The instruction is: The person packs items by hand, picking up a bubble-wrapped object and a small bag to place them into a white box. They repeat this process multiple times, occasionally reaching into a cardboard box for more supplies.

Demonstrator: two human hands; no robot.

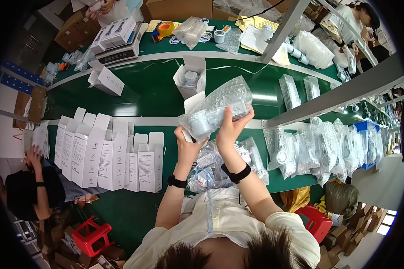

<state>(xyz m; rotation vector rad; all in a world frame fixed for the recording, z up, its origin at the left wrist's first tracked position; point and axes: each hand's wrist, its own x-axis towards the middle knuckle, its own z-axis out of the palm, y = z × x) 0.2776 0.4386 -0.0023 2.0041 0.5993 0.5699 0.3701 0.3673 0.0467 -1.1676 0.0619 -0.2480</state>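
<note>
In front of my chest, a bubble-wrapped package (217, 105) with a pale device inside is held tilted up to the right. My right hand (233, 127) is closed round its right side, thumb on top. My left hand (187, 145) grips the lower edge of a white carton (194, 102), mostly hidden behind the package; the package's lower left end lies over it. Under my hands, several clear bags (206, 172) with white and blue parts rest on the green table. An open white box (191, 80) with a wrapped item inside stands on the conveyor beyond.
Upright open white cartons (105, 154) stand in a row at left. Several bubble-wrapped devices (321, 148) line the right. A grey metal post (332, 92) crosses there. Another open box (107, 81) lies on the green belt (152, 96). Red stools (92, 235) and other people are around.
</note>
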